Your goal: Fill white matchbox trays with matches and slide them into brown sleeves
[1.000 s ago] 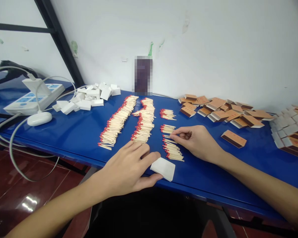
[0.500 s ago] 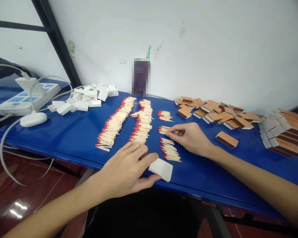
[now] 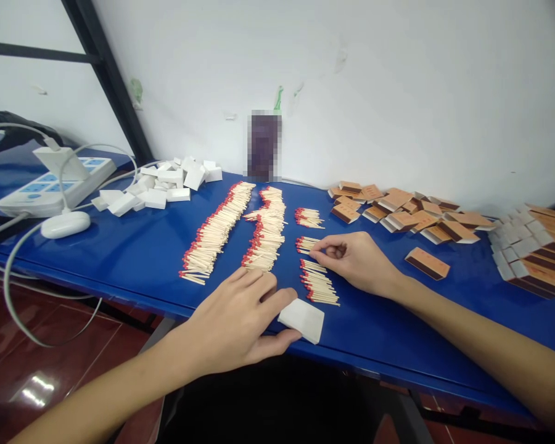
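My left hand (image 3: pixel 234 320) lies on the blue table (image 3: pixel 139 253) near its front edge, thumb and forefinger on either side of a white inner matchbox tray (image 3: pixel 303 319). My right hand (image 3: pixel 358 259) rests further back, fingers curled in a pinch on the ends of a small bunch of red-tipped matches (image 3: pixel 306 245). Another small bunch of matches (image 3: pixel 319 287) lies just in front of that hand, and a third small bunch (image 3: pixel 308 216) behind it. Two long rows of matches (image 3: pixel 240 231) stretch across the table's middle.
A heap of white inner trays (image 3: pixel 160 185) sits at the back left, beside a power strip (image 3: pixel 50 185) with white cables. Orange matchbox sleeves (image 3: pixel 407 209) are scattered at the back right, one lone orange sleeve (image 3: pixel 428 263) nearer, and stacked boxes (image 3: pixel 531 250) at the far right.
Hardly anything differs. My right hand has crept a little left along the small bunch of matches; my left hand stays at the white tray. The camera shifted slightly.
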Demonstrator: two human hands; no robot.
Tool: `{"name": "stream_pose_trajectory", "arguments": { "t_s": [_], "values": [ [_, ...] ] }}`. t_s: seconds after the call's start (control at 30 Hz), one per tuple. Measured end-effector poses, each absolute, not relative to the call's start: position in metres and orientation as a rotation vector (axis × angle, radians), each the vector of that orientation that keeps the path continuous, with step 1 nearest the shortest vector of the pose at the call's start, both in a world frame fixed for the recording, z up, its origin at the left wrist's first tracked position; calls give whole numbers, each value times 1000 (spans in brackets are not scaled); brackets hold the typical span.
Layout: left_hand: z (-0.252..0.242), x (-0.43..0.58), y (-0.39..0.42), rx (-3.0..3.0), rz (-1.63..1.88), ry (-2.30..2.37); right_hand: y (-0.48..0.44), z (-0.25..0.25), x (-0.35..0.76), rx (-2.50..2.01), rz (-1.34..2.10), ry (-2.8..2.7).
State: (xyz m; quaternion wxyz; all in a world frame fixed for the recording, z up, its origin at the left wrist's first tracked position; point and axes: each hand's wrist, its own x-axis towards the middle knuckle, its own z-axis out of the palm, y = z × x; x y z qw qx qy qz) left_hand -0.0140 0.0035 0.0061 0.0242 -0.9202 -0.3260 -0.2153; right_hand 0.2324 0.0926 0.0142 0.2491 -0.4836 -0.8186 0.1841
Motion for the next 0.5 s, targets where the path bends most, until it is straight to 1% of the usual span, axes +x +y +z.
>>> {"name": "stream_pose_trajectory", "arguments": {
  "t_s": [0.2, 0.5],
  "values": [
    [6, -15, 3, -2865, -644, -1015, 92, 17, 235, -1323, 594, -2162],
    [7, -15, 4, -2868, -645, -1015, 98, 12, 231, -1336, 453, -2146]
  ]
}}
